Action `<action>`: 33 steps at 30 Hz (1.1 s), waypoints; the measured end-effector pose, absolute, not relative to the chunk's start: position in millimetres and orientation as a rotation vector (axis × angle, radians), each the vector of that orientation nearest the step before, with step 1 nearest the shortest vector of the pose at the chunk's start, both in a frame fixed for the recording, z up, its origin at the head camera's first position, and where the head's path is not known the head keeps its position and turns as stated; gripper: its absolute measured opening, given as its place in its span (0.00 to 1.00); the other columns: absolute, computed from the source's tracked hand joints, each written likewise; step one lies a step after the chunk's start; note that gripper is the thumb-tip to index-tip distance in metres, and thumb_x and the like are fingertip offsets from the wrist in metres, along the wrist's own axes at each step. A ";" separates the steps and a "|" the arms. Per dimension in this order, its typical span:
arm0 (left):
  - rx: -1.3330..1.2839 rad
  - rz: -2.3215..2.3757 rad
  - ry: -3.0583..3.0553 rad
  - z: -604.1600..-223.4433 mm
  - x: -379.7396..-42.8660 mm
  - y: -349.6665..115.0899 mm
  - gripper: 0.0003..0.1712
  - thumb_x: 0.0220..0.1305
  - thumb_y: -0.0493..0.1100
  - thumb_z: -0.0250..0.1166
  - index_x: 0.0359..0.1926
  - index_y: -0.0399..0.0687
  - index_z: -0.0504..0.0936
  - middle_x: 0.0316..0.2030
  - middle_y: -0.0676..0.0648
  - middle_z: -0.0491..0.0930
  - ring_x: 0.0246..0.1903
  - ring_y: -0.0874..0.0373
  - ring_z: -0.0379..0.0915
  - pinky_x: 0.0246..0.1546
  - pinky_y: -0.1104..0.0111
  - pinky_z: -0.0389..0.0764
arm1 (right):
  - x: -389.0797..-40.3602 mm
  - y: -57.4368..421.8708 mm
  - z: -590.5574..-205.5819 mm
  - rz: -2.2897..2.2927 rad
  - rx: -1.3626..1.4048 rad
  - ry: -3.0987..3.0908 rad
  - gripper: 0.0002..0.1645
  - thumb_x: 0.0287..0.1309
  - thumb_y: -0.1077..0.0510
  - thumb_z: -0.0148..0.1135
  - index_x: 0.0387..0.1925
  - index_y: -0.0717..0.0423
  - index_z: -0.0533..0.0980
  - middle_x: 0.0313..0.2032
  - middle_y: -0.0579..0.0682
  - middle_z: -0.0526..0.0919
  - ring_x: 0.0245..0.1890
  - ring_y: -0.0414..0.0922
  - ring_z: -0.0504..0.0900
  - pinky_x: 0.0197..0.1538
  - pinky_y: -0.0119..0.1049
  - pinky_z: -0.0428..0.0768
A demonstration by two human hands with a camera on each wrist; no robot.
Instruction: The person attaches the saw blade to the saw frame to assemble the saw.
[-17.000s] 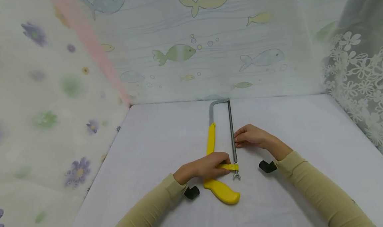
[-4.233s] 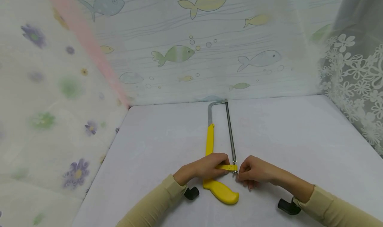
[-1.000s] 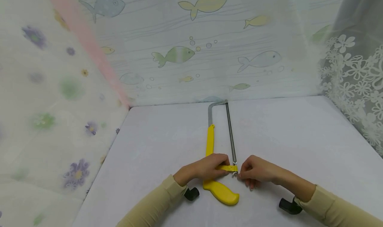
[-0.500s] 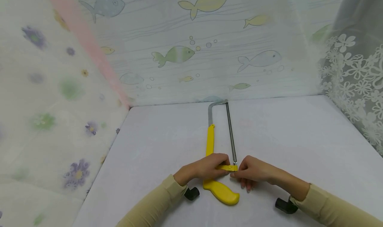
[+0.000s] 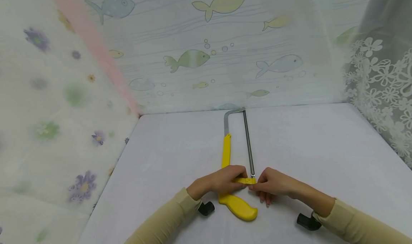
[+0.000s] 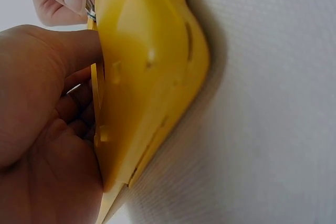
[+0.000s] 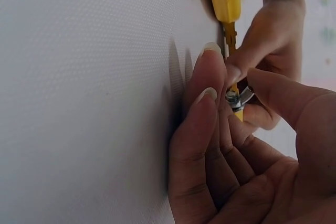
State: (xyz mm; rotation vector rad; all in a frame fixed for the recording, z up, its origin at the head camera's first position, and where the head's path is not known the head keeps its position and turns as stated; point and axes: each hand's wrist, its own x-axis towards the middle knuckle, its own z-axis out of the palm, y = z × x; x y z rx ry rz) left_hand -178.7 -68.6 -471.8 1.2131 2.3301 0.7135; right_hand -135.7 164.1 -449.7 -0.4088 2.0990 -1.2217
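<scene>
A hacksaw (image 5: pixel 239 207) with a yellow handle and grey front frame lies on the white-covered table, its handle toward me. My left hand (image 5: pixel 222 179) holds the yellow frame just ahead of the handle, fingers curled round the part by the blade mount. At the near end of the blade (image 5: pixel 248 144) my right hand (image 5: pixel 273 183) has thumb and index finger at a small metal wing nut (image 7: pixel 244 96). The right wrist view shows the thumb against one wing; the other fingers are bent below. In the head view the fingers hide the wing nut.
A black wrist camera (image 5: pixel 206 208) sits under the left cuff, another camera (image 5: pixel 308 221) under the right. Behind the table (image 5: pixel 167 147) hangs a fish-patterned curtain (image 5: pixel 145 47); flowered fabric (image 5: pixel 58 158) borders the left and lace (image 5: pixel 386 83) the right.
Since the oldest frame my right hand has come from beside the blade to the wing nut. Over the last second it shifted slightly left, covering the nut. The left hand and hacksaw stayed in place.
</scene>
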 end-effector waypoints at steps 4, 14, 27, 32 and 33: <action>1.203 0.707 2.334 -470.2 -177.8 -68.6 0.06 0.74 0.43 0.64 0.47 0.49 0.76 0.39 0.57 0.76 0.39 0.67 0.69 0.45 0.78 0.72 | -135.8 168.8 -449.6 -1.216 -0.425 2.114 0.23 0.67 0.48 0.66 0.22 0.61 0.83 0.18 0.52 0.83 0.15 0.43 0.80 0.22 0.32 0.76; 1.219 0.710 2.335 -469.9 -178.3 -68.9 0.06 0.74 0.43 0.64 0.46 0.49 0.77 0.39 0.57 0.76 0.38 0.67 0.68 0.44 0.78 0.71 | -134.7 175.6 -447.3 -1.229 -0.430 2.107 0.16 0.66 0.54 0.67 0.26 0.61 0.83 0.20 0.52 0.83 0.17 0.43 0.81 0.22 0.31 0.74; 1.217 0.714 2.334 -473.1 -178.4 -69.0 0.06 0.74 0.43 0.64 0.46 0.49 0.77 0.39 0.58 0.76 0.37 0.68 0.69 0.43 0.78 0.72 | -135.8 173.1 -452.0 -1.270 -0.469 2.040 0.12 0.66 0.58 0.65 0.29 0.62 0.84 0.20 0.52 0.82 0.17 0.42 0.81 0.23 0.30 0.76; 1.214 0.713 2.334 -472.0 -178.3 -69.0 0.06 0.74 0.44 0.64 0.47 0.50 0.77 0.39 0.58 0.76 0.38 0.67 0.69 0.44 0.78 0.72 | -135.6 169.5 -452.8 -1.263 -0.456 2.034 0.15 0.67 0.56 0.65 0.27 0.62 0.84 0.20 0.52 0.83 0.17 0.41 0.80 0.22 0.30 0.75; 1.212 0.714 2.334 -471.8 -178.2 -69.0 0.06 0.74 0.44 0.64 0.47 0.50 0.77 0.39 0.58 0.76 0.38 0.67 0.69 0.44 0.78 0.72 | -135.5 168.9 -453.0 -1.259 -0.452 2.037 0.16 0.67 0.55 0.66 0.26 0.62 0.84 0.20 0.52 0.83 0.16 0.41 0.80 0.22 0.30 0.75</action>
